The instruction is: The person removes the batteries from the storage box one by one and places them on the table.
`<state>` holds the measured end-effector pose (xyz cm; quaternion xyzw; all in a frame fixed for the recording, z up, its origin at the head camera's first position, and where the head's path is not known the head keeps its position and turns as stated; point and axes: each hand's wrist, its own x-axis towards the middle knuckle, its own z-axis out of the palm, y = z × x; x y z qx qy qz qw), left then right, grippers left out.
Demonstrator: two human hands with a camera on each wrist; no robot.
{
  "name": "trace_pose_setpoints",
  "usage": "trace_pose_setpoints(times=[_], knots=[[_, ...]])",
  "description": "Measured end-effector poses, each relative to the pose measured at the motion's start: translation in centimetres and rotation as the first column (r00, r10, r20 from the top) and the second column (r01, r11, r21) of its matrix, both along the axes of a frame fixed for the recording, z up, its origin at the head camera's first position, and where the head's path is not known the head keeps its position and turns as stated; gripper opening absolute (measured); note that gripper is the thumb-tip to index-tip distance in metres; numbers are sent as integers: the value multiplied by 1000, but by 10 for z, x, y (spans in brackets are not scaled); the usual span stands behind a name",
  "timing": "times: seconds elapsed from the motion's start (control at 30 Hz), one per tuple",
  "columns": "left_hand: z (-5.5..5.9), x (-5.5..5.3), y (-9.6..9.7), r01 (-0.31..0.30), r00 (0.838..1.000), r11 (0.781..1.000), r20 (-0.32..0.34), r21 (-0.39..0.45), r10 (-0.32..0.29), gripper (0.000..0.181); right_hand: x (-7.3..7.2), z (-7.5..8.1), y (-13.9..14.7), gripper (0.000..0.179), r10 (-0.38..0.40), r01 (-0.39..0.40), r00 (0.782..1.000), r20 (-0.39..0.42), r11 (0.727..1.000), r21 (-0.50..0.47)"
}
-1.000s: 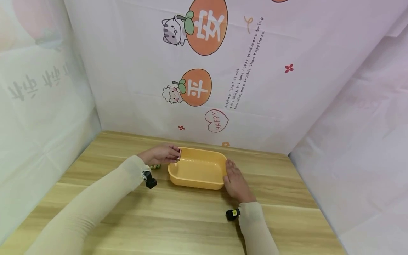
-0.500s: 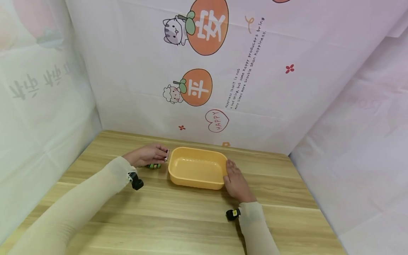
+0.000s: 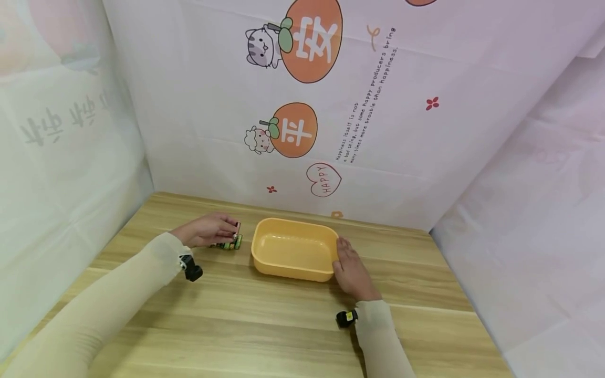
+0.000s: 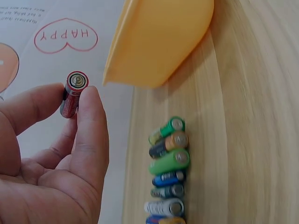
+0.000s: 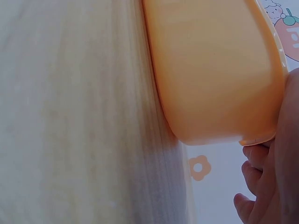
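Note:
My left hand (image 3: pixel 210 230) pinches a small red and black battery (image 4: pixel 71 100) between thumb and fingertips, its button end facing the left wrist camera. It hovers left of a yellow plastic basin (image 3: pixel 295 251), over a row of batteries (image 3: pixel 232 244) partly hidden by the hand in the head view. The left wrist view shows several of them side by side, among them a bright green battery (image 4: pixel 169 162) and a white battery (image 4: pixel 163 206). At the basin's right end lies my right hand (image 3: pixel 353 272), its fingers extended along the rim, touching the outside wall.
The basin stands on a wood-grain table (image 3: pixel 264 325), close to its back edge. Behind rises a white printed cloth (image 3: pixel 378 184) with orange fruit drawings, and similar cloth hangs at both sides. Each wrist carries a small black camera (image 3: pixel 191 269).
My left hand has moved left with the battery, from the basin's left rim to above the battery row. The right hand has stayed at the basin's right end.

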<state>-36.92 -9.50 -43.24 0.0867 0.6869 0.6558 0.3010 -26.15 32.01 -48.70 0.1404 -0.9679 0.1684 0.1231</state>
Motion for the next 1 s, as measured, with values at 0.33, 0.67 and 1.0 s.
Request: trace_pose_setpoints(times=[0.33, 0.67, 1.0], knots=[[-10, 2, -27, -12, 999, 999, -31, -48, 10, 48, 1, 0, -2, 56, -1, 1, 1000, 7, 1000, -8], [-19, 0, -52, -46, 998, 998, -39, -44, 45, 51, 1, 2, -1, 56, -6, 6, 1000, 13, 1000, 1], [-26, -2, -69, -112, 994, 993, -15, -46, 111, 52, 3, 2, -2, 56, -7, 7, 1000, 19, 1000, -2]])
